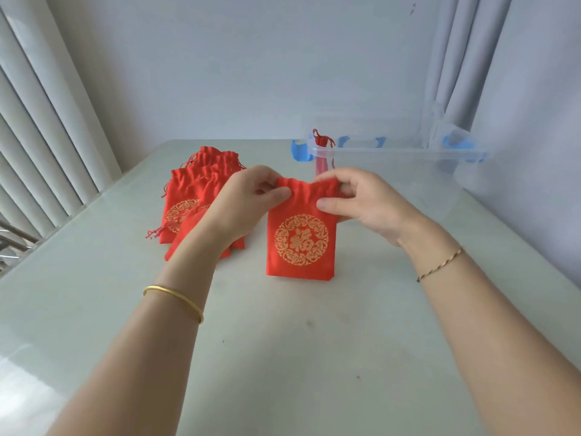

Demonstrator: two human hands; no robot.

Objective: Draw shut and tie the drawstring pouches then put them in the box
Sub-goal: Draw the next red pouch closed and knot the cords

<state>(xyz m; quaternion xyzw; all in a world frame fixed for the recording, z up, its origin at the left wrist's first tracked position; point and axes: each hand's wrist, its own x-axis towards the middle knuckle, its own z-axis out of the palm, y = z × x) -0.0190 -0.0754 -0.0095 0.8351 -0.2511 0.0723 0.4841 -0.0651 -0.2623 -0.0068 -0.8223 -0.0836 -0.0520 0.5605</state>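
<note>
Left hand (248,196) and right hand (355,199) each pinch a top corner of one red pouch (300,240) standing on the worktop (283,357), mouth barely gathered, not tied. One tied pouch (322,143) sits in the box (399,151) beyond the right hand. A pile of pouches (195,196) behind the left hand remains.

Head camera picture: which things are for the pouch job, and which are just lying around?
For the job: the held pouch, pinched at its top by the left hand and right hand; the pile of pouches; the clear box; the pouch in the box.
Just around: the table, the blinds, the curtain, the gold bangle, the thin bracelet.
</note>
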